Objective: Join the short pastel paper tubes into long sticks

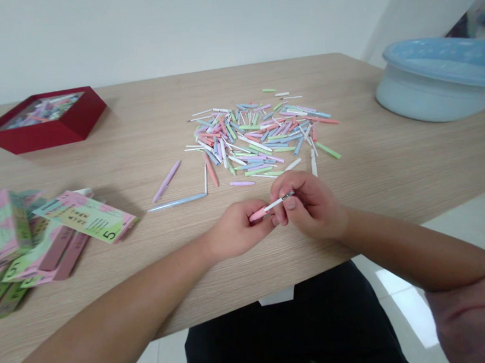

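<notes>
Near the table's front edge, my left hand [234, 231] is closed on a pink pen barrel [258, 214]. A white pen refill [274, 204] sticks out of its upper right end. My right hand [316, 207] pinches the far end of that refill, close to a small dark metallic tip. Part of the barrel is hidden by the left fingers. Just beyond my hands lies a spread pile of pastel pen parts [260, 136] in pink, lilac, blue, green and white. To the left of it are a lilac pen [166, 180] and a light-blue pen [178, 202].
Several pink-and-green printed boxes [92, 215] are stacked at the left. Behind them stands a dark red box [54, 133] filled with pen parts. A light-blue plastic tub [426, 93] occupies the right back. The wooden table [148, 121] meets a white wall.
</notes>
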`<act>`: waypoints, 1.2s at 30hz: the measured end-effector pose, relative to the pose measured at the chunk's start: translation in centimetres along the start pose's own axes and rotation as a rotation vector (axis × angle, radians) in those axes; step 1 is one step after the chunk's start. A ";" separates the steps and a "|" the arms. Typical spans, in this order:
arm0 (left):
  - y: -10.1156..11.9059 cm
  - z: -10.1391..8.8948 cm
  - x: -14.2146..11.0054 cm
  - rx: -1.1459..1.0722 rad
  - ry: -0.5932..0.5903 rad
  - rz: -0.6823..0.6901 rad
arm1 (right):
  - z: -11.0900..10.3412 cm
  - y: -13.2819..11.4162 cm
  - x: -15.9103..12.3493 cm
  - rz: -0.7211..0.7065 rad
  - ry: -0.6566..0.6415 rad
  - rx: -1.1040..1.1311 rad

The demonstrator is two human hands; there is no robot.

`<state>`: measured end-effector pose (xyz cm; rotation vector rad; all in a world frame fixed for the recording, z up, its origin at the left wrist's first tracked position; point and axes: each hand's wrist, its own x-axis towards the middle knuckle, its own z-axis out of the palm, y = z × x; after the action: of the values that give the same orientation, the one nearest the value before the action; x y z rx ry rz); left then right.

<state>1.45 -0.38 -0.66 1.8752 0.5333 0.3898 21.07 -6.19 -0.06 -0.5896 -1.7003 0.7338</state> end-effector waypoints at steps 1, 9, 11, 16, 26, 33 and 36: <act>0.0 0.0 -0.1 0.004 0.002 0.029 | 0.0 0.0 0.1 -0.002 0.013 0.005; -0.7 -0.4 -0.7 -0.071 0.096 0.105 | -0.3 0.1 0.7 0.081 0.188 0.027; -1.0 -0.3 -0.4 -0.284 0.055 0.019 | -0.7 0.4 0.9 0.129 0.220 0.054; -1.1 -0.5 0.0 -0.873 -0.163 -0.277 | -1.7 1.5 1.4 0.300 0.240 0.166; -1.4 -1.3 -0.1 -1.148 -0.304 -0.314 | -2.8 1.7 1.8 0.467 0.212 0.284; -1.0 -1.2 0.1 -1.197 -0.281 -0.302 | -2.3 2.3 2.1 0.582 0.341 0.328; -1.0 -1.2 0.1 -1.199 -0.269 -0.306 | -1.9 2.6 2.2 0.606 0.352 0.340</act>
<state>0.70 0.94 -1.19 0.6554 0.2736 0.1660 22.46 -2.59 -0.20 -0.9418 -1.0359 1.2347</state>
